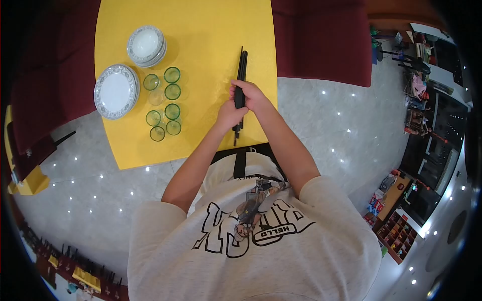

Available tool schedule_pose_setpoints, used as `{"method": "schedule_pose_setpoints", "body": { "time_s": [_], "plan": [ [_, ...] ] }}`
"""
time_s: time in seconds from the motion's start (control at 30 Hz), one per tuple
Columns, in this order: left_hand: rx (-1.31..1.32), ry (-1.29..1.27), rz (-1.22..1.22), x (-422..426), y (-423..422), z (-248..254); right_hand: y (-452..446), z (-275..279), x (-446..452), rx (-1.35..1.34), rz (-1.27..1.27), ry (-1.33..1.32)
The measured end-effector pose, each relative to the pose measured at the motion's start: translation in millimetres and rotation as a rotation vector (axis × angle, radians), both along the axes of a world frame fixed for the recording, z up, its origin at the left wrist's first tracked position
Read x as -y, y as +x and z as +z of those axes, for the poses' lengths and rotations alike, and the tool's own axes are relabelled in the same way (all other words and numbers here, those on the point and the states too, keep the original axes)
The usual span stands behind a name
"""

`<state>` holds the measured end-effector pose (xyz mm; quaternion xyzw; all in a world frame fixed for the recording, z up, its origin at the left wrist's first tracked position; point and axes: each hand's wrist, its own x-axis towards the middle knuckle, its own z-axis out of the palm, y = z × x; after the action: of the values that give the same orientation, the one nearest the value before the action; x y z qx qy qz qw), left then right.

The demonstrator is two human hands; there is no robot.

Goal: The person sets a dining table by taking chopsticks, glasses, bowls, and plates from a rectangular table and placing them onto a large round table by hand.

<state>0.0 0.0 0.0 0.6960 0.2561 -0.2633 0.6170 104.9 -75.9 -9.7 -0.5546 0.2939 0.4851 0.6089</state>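
A bundle of black chopsticks (243,67) lies lengthwise in both my hands over the right part of the yellow table. My left hand (232,114) is closed around its lower part. Just above, my right hand (247,94) grips the same bundle, fingers wrapped round it. The chopstick ends stick out unevenly at top and bottom. To the left stand several green-rimmed glasses (172,92) in loose rows. Beyond them are a stack of patterned white plates (116,92) and a stack of smaller white bowls or dishes (145,44).
The yellow table (211,30) ends just in front of my body. A dark red seat (321,40) adjoins its right side, and another dark red seat (55,65) is at the left. Shelves with assorted items (398,233) stand far right on the grey tiled floor (321,125).
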Motion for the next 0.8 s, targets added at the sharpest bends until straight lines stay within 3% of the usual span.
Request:
{"method": "schedule_pose_setpoints", "body": {
  "time_s": [0.07,0.17,0.23,0.3,0.33,0.4,0.43,0.5,0.67,0.8],
  "plan": [
    [0.052,-0.309,0.076,1.2,-14.6,4.8,-5.5,16.6,3.5,-0.007,0.08,0.066],
    [0.012,-0.465,0.023,-6.2,-24.4,25.7,-9.8,38.8,20.2,0.054,0.056,0.159],
    [-0.065,-0.435,0.029,-24.7,-31.5,40.7,-17.4,58.8,24.9,0.099,0.024,0.142],
    [-0.124,-0.397,0.3,-44.2,-39.2,33.7,-27.1,66.8,29.3,0.073,-0.012,0.241],
    [-0.124,-0.393,0.294,-46.0,-36.5,34.8,-39.2,66.5,32.2,0.11,-0.002,0.307],
    [0.046,-0.487,0.449,-49.9,-26.0,36.2,-75.3,72.3,36.6,0.125,0.043,0.29],
    [0.049,-0.489,0.444,-47.8,-21.2,38.6,-95.0,75.8,38.6,0.069,0.089,0.281],
    [-0.022,-0.907,0.459,-36.1,-10.6,46.2,-127.8,83.7,43.9,-0.056,0.157,0.312],
    [-0.087,-0.88,0.443,-13.4,-12.0,57.6,-134.6,81.0,61.5,-0.106,0.195,0.392],
    [-0.045,-1.077,0.542,5.0,-20.7,45.4,-155.1,104.1,80.9,-0.268,0.192,0.372]
  ]
}}
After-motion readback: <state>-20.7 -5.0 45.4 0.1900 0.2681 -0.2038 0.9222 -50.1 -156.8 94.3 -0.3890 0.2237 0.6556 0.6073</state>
